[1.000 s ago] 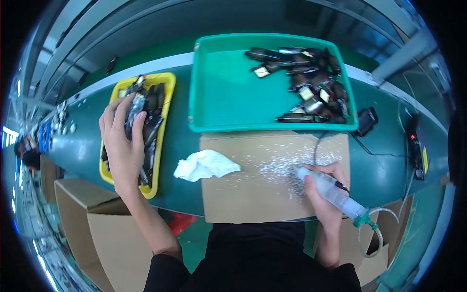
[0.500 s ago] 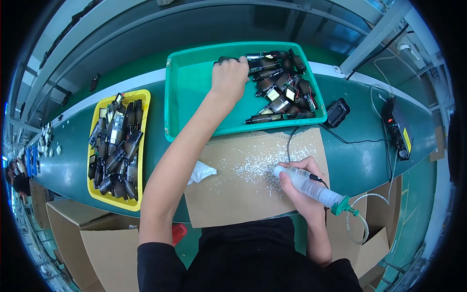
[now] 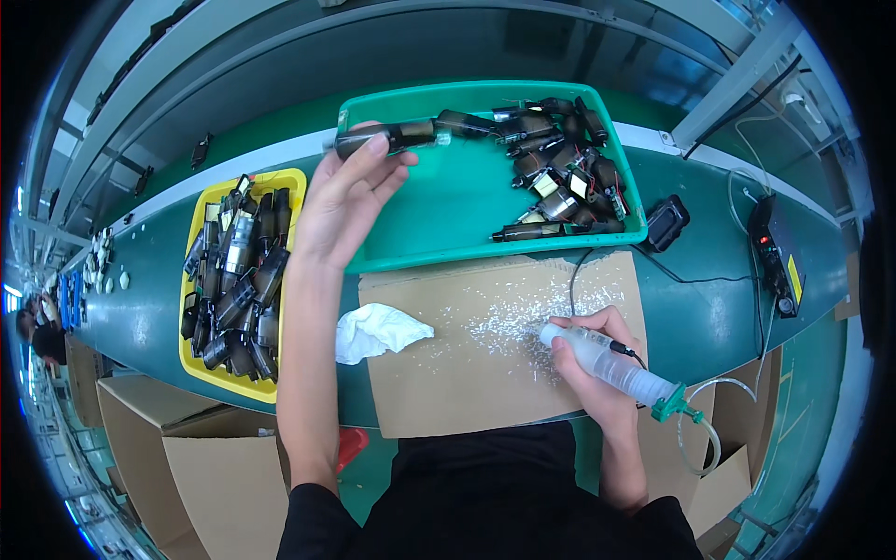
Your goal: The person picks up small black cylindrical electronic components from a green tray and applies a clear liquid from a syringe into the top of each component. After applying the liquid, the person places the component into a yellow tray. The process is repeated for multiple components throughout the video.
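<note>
Raised over the left end of the green tray, my left hand grips a dark, see-through cylindrical part that lies nearly level. Similar dark parts, some with wires and pale labels, are heaped in the tray's right half. My right hand is wrapped around a dispensing syringe with whitish contents. The syringe has a green cap with a clear tube. Its white tip points left, over a cardboard sheet strewn with small white bits.
A yellow tray full of dark parts stands at left. Crumpled white cloth or tissue lies by my left forearm. At right are a black holder, cables and a black controller box. Open cartons stand below the bench.
My left hand has moved left and nearer from the heap, bringing a dark cylindrical part with it. My right hand keeps hold of the syringe over the cardboard. The whole view has shifted slightly.
</note>
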The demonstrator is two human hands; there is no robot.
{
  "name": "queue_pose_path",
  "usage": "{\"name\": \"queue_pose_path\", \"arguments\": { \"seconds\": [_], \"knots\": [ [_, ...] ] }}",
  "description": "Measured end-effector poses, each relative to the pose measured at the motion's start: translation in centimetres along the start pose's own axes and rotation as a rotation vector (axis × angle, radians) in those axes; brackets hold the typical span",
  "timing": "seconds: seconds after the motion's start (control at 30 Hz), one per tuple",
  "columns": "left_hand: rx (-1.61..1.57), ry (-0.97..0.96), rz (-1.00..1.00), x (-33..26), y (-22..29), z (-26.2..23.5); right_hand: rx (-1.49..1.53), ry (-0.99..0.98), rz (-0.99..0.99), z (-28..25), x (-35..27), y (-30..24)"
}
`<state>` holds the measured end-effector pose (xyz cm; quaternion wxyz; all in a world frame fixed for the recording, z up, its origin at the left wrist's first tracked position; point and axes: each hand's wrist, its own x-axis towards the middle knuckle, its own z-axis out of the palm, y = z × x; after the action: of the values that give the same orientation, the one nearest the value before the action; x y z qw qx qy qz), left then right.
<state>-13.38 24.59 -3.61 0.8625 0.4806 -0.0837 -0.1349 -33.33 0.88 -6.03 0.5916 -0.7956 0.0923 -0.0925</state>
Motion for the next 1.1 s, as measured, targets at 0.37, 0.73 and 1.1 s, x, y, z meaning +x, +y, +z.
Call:
{"name": "queue_pose_path", "arguments": {
  "seconds": [0.37,0.73,1.1],
  "knots": [
    [0.020,-0.331,-0.051,-3.2,-1.7,5.9,0.074,0.045,-0.189,-1.4,0.6,-4.3],
    [-0.198,-0.686,-0.233,-4.4,-4.5,5.4,0.257,0.171,-0.209,1.1,0.6,-9.3],
    [-0.066,-0.559,-0.205,-5.3,-4.5,5.4,0.029,-0.132,-0.340,0.2,0.9,-8.6]
  ]
}}
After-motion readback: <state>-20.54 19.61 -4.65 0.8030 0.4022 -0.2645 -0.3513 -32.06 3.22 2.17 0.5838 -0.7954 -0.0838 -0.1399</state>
